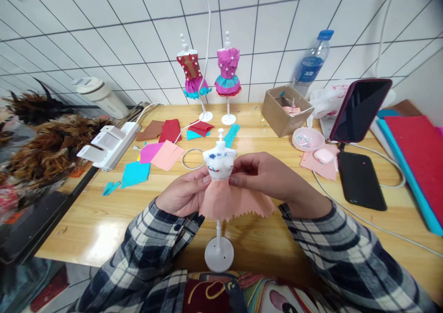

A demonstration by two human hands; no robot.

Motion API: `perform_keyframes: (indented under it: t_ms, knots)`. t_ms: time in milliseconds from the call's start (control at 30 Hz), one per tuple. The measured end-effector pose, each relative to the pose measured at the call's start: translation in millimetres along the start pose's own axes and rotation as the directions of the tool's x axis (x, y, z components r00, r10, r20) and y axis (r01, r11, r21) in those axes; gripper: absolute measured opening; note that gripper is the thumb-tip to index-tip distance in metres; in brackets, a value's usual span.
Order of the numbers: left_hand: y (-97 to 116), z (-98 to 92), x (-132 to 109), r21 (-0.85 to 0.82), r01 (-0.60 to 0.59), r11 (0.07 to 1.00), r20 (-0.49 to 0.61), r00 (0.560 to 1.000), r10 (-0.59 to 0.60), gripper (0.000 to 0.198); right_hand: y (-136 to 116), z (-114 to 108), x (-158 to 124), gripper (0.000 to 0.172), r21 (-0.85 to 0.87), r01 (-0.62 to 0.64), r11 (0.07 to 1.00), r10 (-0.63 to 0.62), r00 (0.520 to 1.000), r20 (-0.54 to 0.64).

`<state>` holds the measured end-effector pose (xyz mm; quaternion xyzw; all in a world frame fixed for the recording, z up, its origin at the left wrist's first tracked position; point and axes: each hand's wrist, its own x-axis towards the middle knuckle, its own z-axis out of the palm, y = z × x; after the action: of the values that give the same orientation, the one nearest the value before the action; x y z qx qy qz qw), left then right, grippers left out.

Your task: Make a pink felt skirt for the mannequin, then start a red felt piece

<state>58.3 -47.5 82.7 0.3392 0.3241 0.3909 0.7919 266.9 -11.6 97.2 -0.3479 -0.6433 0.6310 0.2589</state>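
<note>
L hand (183, 191) & R hand (265, 177) pinch peach, jagged-hem flared skirt (231, 203) against white plastic-looking mini mannequin (220, 168); best kept snug, lvl.

Before me stands a mannequin (220, 163) — power strip (122, 146) left of it, box (291, 122) behind right, two more mannequins (228, 75) behind.

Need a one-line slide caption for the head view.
Left hand and right hand hold a peach, jagged-hemmed flared skirt at the waist of a small white mannequin.
</note>
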Motion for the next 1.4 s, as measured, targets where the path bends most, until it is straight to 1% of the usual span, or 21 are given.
perform_keyframes:
  t_ms: [100,167,267,333,400,533,600,700,767,833,900,1000,1067,1167,1267,1333,1400]
  knots:
    - [0,-7.1,2,0.123,-0.041,0.992,-0.031,0.999,0.045,0.036,0,-1,1,0.020,-0.023,-0.014,1.000,0.013,1.000,-0.020]
    - [3,-11.5,3,0.230,-0.088,0.969,-0.063,0.992,0.105,0.035,0,0,1,0.019,-0.026,-0.019,0.999,0.018,1.000,-0.024]
    - [12,-15.0,2,0.422,-0.136,0.896,-0.133,0.969,0.210,0.025,1,1,2,0.019,-0.049,-0.027,0.998,0.025,0.999,-0.033]
    - [19,-14.9,-1,0.561,-0.118,0.819,-0.174,0.951,0.256,0.022,1,2,2,0.018,-0.069,-0.032,0.997,0.028,0.999,-0.047]
    - [25,-13.3,-5,0.673,-0.076,0.736,-0.193,0.942,0.274,0.020,1,4,3,0.019,-0.090,-0.032,0.995,0.027,0.998,-0.054]
    - [32,-7.2,-13,0.801,-0.003,0.599,-0.216,0.932,0.293,0.021,0,6,2,0.022,-0.102,-0.032,0.994,0.028,0.999,-0.042]
    - [36,-3.4,-17,0.832,0.030,0.555,-0.224,0.932,0.285,0.023,-1,7,1,0.023,-0.113,-0.038,0.993,0.034,0.999,-0.033]
    - [43,2.4,-21,0.850,0.054,0.525,-0.190,0.959,0.209,0.029,-4,8,-1,0.024,-0.162,-0.064,0.985,0.057,0.997,-0.052]
    - [47,6.4,-22,0.855,0.041,0.516,-0.146,0.976,0.164,0.035,-6,10,-2,0.025,-0.198,-0.091,0.976,0.075,0.993,-0.088]
    - [48,10.9,-22,0.854,0.019,0.520,-0.121,0.979,0.163,0.037,-7,14,-3,0.026,-0.229,-0.107,0.967,0.081,0.989,-0.122]
    - [48,15.8,-21,0.856,0.024,0.516,-0.134,0.975,0.176,0.038,-8,18,-4,0.025,-0.251,-0.108,0.962,0.074,0.987,-0.142]
    - [44,21.6,-18,0.869,0.073,0.489,-0.180,0.968,0.175,0.038,-9,23,-5,0.026,-0.261,-0.105,0.960,0.064,0.985,-0.160]
    - [41,23.3,-16,0.876,0.082,0.476,-0.188,0.965,0.181,0.036,-9,25,-5,0.027,-0.264,-0.108,0.959,0.064,0.983,-0.169]
    - [38,23.4,-15,0.883,0.067,0.464,-0.174,0.966,0.190,0.037,-9,25,-5,0.024,-0.267,-0.098,0.959,0.054,0.985,-0.165]
    - [39,23.4,-15,0.889,0.025,0.458,-0.123,0.975,0.185,0.036,-8,24,-4,0.022,-0.253,-0.075,0.965,0.039,0.989,-0.144]
    - [41,23.7,-16,0.888,-0.006,0.460,-0.078,0.984,0.162,0.034,-7,23,-4,0.025,-0.227,-0.071,0.971,0.044,0.991,-0.124]
    - [43,23.4,-16,0.896,-0.010,0.444,-0.062,0.987,0.148,0.035,-7,22,-4,0.028,-0.208,-0.072,0.976,0.052,0.993,-0.103]
